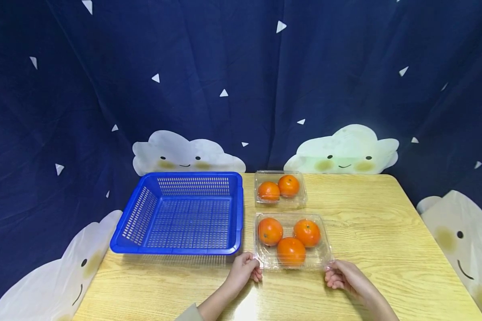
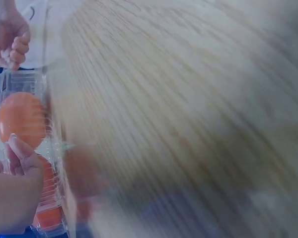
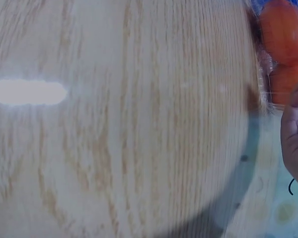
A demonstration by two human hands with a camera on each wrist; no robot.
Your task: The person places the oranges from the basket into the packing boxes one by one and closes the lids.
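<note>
A clear plastic box [image 1: 315, 255] with oranges [image 1: 291, 252] inside is held at its two near corners. My left hand [image 1: 243, 273] pinches the near left corner between thumb and fingers. At the near right corner, my right hand [image 1: 345, 278] grips the edge the same way, its other fingers curled below. The left wrist view shows my left hand [image 2: 17, 186] beside the box wall [image 2: 27, 77], with the right hand [image 2: 12, 39] at the far end. In the right wrist view, my right hand [image 3: 295, 131] is partly cut off by the frame edge, near the oranges [image 3: 285, 34].
Behind the held box stands another clear box [image 1: 291, 201] with two oranges [image 1: 288, 185]. A blue perforated basket [image 1: 241, 214] with nothing in it sits to the left. The wooden table [image 1: 377, 223] reaches back to a dark blue curtain [image 1: 241, 58] with clouds.
</note>
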